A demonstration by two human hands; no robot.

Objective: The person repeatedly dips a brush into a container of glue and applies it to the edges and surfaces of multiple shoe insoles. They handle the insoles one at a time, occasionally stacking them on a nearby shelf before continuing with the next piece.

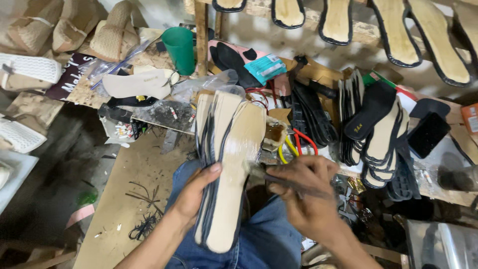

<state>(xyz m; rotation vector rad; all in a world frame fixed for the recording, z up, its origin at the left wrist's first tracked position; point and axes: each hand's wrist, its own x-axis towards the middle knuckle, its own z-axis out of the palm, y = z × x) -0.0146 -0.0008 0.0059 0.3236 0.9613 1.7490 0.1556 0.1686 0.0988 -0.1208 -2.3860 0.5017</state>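
Note:
My left hand (195, 192) grips a stack of several shoe insoles (226, 164), tan on top with dark edges, fanned out and resting on my lap in blue jeans (264, 239). The top insole looks glossy. My right hand (303, 192) holds a thin dark-handled brush (271, 177) whose pale bristle end touches the right edge of the top insole, about mid-length.
A small open glue tin (275, 134) sits just behind the stack. A pile of more insoles (378, 134) lies to the right, a green cup (180, 50) at the back, soles hang along a wooden rail (348, 22) above, and woven shoe uppers (74, 25) lie at upper left.

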